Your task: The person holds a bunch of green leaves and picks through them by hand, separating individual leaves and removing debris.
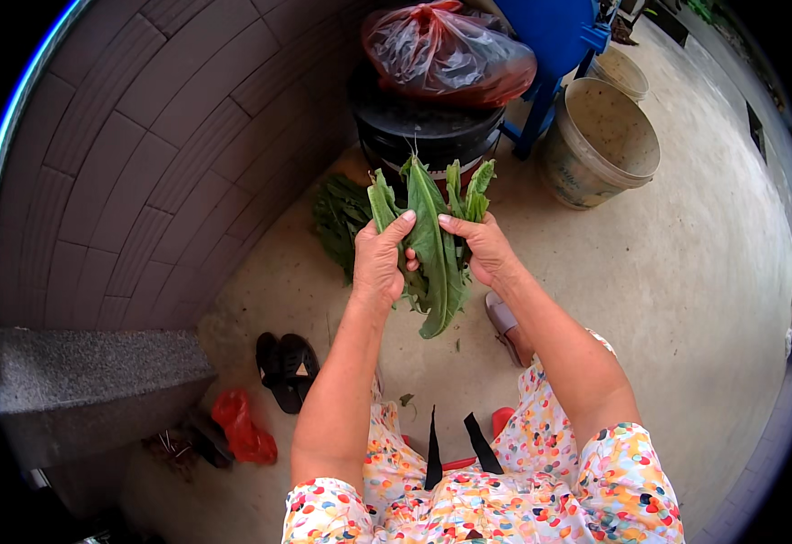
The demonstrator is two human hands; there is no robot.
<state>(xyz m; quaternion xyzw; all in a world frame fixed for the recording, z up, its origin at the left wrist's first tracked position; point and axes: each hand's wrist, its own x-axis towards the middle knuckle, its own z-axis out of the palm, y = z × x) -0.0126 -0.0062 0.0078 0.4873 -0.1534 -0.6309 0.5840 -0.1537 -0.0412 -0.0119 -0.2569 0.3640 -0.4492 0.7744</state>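
Long green leaves (pixel 431 251) are gathered between my two hands, raised above the concrete floor. My left hand (pixel 379 258) grips part of the bunch, its thumb lying on the leaves. On the other side, my right hand (pixel 483 248) holds more leaves, with the thumb against the broad middle leaf. Some torn or cut leaf ends stick up above both hands. Beyond my left hand, a pile of darker green leaves (pixel 341 221) rests on the floor, partly hidden by the hand and bunch.
A black lidded bucket (pixel 430 129) carries a tied red plastic bag (pixel 447 58). Right of it stand a blue metal frame (pixel 542 75) and a pale plastic bucket (pixel 600 146). Black slippers (pixel 287 367) and a crumpled red bag (pixel 243 428) lie left, near a stone step (pixel 96 370) and tiled wall (pixel 151 149).
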